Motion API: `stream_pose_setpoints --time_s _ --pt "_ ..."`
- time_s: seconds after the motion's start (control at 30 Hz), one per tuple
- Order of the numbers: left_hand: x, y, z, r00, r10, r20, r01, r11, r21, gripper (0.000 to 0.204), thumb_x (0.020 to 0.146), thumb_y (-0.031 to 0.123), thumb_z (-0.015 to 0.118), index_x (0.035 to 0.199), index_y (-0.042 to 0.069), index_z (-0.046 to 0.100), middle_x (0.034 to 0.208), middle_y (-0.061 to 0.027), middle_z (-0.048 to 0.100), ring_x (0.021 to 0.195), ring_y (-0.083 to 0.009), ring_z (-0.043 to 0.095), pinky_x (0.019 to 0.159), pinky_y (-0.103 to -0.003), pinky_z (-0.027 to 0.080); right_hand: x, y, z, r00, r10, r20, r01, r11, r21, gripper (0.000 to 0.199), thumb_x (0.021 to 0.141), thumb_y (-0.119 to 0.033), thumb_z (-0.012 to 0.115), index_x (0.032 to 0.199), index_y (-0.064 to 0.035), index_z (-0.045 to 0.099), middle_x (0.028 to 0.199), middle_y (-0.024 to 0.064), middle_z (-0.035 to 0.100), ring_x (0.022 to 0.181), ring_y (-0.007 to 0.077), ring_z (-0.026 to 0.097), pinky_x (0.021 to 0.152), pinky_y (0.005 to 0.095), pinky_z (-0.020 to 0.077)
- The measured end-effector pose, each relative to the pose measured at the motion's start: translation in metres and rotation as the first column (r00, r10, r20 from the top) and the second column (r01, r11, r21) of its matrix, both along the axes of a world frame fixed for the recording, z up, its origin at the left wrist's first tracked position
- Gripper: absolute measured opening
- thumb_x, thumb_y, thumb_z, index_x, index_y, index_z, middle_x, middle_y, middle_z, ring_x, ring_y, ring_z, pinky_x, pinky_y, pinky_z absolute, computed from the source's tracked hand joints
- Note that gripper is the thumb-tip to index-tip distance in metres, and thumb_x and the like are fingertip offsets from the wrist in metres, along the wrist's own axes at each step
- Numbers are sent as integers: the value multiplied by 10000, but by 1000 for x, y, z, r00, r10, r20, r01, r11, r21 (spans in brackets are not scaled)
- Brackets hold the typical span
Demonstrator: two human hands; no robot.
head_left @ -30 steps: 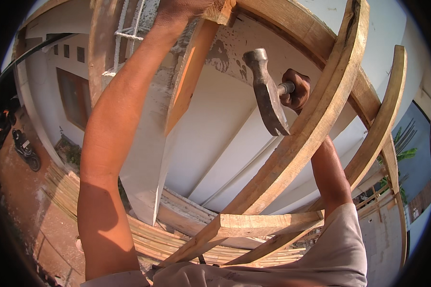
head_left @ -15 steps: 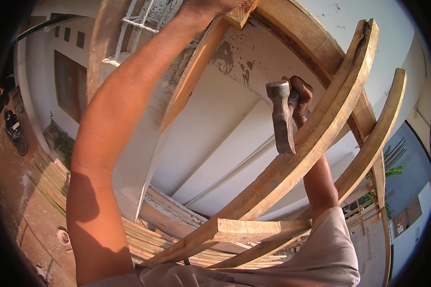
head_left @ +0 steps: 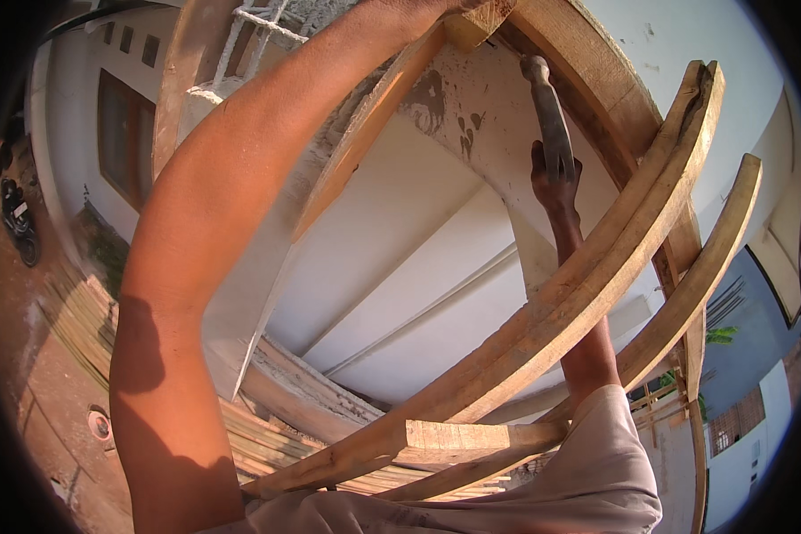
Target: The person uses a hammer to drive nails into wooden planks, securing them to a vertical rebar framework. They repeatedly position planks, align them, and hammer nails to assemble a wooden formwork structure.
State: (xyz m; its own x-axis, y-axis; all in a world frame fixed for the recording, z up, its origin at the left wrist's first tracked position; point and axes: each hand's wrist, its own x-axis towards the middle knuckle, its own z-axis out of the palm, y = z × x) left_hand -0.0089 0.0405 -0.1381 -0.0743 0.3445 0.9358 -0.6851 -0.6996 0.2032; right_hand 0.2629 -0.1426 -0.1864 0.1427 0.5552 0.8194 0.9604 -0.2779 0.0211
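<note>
A white wall point(head_left: 400, 267) fills the background behind 2 long curved timber beams point(head_left: 614, 267). The left hand, up at the top edge and mostly out of frame, steadies a slanted wooden batten point(head_left: 374, 116); its grip cannot be made out. The right hand point(head_left: 552, 182) is clenched around a hammer point(head_left: 547, 116), its handle pointing steeply up toward the batten's top end. No labels or signs show.
</note>
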Motion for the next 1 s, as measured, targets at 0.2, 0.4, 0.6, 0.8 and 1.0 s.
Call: stream_pose_setpoints --time_s 0.2,0.4,0.6,0.8,1.0 --pt "-4 0 3 999 22 30 -21 1000 -12 323 770 74 596 452 105 553 400 34 479 331 -52 399 317 -249 275 -16 -5 -14 993 -3 119 11 997 -72 222 843 -151 674 681 -27 588 566 145 552 479 233 544 515 369 440" --pt "-2 -2 2 999 -41 1 41 999 -22 313 773 70 582 462 100 566 398 28 479 338 -55 414 324 -242 288 -4 -8 -5 897 216 385 -286 948 137 291 864 -65 680 632 -32 509 529 90 459 451 212 393 455 339 364" --pt "-9 -7 3 999 -29 -35 27 999 -42 304 776 75 576 472 88 585 415 8 518 343 -61 433 339 -235 319 6 -8 -20 995 71 72 -69 997 -27 165 827 -83 677 707 -27 579 579 138 563 499 306 565 508 399 439" --pt "-7 -4 2 997 -48 -63 45 998 -53 304 771 78 579 468 93 578 417 8 521 354 -60 451 352 -239 339 5 -5 -8 854 300 425 -368 926 86 299 880 -33 633 610 -50 507 526 64 471 437 180 434 452 326 356" --pt "-3 -5 -3 1000 -7 -12 7 1000 -18 306 764 71 581 462 110 560 416 27 500 348 -50 413 336 -233 299 -5 -3 -11 993 97 68 -92 994 -65 253 897 -149 640 695 -10 577 546 101 519 474 192 487 486 351 413"
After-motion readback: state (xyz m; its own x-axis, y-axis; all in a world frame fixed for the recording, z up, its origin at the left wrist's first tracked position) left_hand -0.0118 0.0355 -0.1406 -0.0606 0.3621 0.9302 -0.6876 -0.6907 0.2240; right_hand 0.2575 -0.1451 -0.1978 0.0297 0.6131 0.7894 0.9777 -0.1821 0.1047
